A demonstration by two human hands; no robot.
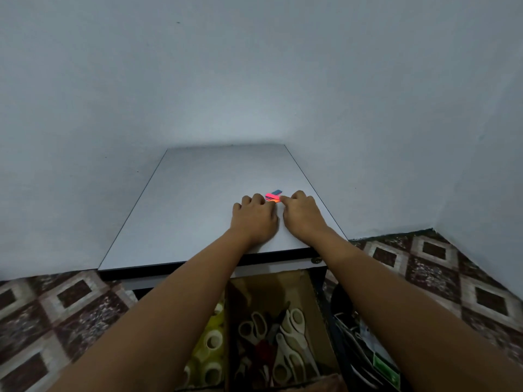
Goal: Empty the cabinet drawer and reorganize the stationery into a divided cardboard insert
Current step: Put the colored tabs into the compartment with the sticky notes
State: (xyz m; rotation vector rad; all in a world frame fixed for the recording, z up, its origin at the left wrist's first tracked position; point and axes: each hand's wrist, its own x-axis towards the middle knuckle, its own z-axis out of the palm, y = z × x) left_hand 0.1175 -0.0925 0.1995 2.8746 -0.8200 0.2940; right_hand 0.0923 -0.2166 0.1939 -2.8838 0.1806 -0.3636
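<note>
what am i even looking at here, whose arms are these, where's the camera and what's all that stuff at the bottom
There is no machine here. This is one picture from a wide-angle camera worn on a person's head, looking forward and down, so the two bare arms are the wearer's own. The left hand and right hand rest on the pale cabinet top, fingers curled toward a few small coloured pieces, pink, orange and blue. The fingertips are mostly hidden, so I cannot tell whether either hand pinches one. Below the top is a cardboard insert: scissors with pale handles lie in one compartment, tape rolls in the space to its left. Right of it are dark things too dim to name.
</note>
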